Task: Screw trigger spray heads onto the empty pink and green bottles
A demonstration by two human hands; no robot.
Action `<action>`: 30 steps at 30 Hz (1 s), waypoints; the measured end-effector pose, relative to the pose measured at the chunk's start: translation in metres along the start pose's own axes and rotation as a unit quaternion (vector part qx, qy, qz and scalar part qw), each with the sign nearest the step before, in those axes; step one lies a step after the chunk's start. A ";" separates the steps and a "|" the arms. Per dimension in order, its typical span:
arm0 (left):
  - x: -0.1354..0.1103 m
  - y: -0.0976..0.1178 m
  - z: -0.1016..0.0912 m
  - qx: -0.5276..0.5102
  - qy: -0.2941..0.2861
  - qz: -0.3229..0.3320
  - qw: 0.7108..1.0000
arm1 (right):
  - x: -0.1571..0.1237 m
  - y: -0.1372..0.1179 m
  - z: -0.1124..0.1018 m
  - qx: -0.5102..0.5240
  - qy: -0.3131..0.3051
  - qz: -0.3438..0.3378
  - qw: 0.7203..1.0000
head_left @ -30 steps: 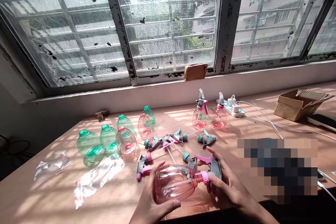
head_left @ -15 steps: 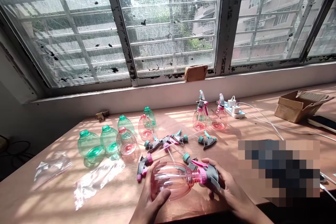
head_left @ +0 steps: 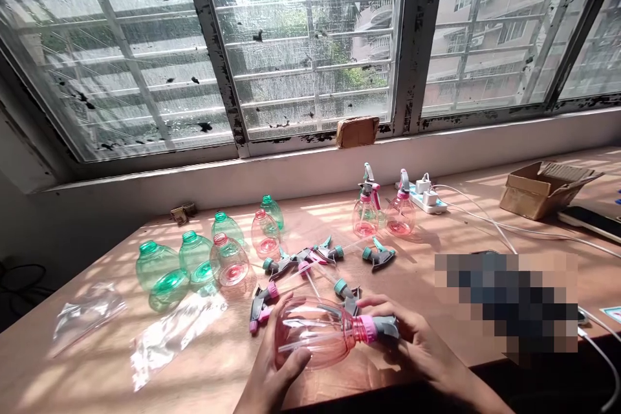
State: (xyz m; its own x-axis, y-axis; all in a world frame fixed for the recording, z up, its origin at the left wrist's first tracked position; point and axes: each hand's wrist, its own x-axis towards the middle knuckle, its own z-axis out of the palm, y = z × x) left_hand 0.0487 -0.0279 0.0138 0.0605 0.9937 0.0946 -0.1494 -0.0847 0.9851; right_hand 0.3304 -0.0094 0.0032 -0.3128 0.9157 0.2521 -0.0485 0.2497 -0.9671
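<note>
Sunlit wooden worktop (head_left: 310,207) runs under a grimy barred window (head_left: 310,32), bldgs & greenery outside; small brown block (head_left: 358,132) sits on the sill. Near edge, centre: L hand (head_left: 272,362) grips a clear pink btl (head_left: 315,326) by its body, thumb on the near side, fingers round behind. Btl is on its side, base to L, neck to R, thin dip tube (head_left: 303,341) visible inside. R hand (head_left: 420,336) is curled round the grey spray head (head_left: 387,328) at the neck end, some fingertips hidden; pink collar (head_left: 367,328) sits on the neck.

Just beyond the hands, loose trigger heads lie in a loose cluster, e.g. a grey/pink one (head_left: 262,307) near L hand, a grey/green one (head_left: 347,294) partly behind the held btl & another grey/green one (head_left: 381,253) a bit apart to R. Back L: open-necked btls upright, 4 green (head_left: 158,265) + 2 pink (head_left: 230,262). In front of them, 2 crumpled clear plastic bags (head_left: 179,336). Back R: pink btls w/ heads on (head_left: 400,213), a green one partly hidden behind. Next to these, white power strip (head_left: 431,204) w/ plugs; further R, open cardboard box (head_left: 528,197). Pixelated patch front R, contents can't be made out.
</note>
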 end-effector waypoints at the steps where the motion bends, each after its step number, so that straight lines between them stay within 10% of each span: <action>1: 0.000 0.000 0.000 0.000 0.009 0.001 1.000 | -0.001 0.000 0.000 -0.007 -0.007 -0.005 1.000; 10: 0.004 -0.003 0.000 0.069 0.044 0.002 0.997 | -0.005 0.013 0.002 0.049 0.051 0.017 0.997; 30: 0.008 0.001 -0.005 0.050 0.013 -0.030 0.998 | -0.006 0.000 -0.013 0.066 -0.022 0.045 0.997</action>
State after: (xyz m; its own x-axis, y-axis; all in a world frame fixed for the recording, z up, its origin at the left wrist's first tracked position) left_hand 0.0440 -0.0194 0.0146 0.0397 0.9987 0.0331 -0.0467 -0.0313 0.9984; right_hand 0.3447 -0.0107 0.0017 -0.3631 0.9169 0.1654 -0.1418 0.1211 -0.9825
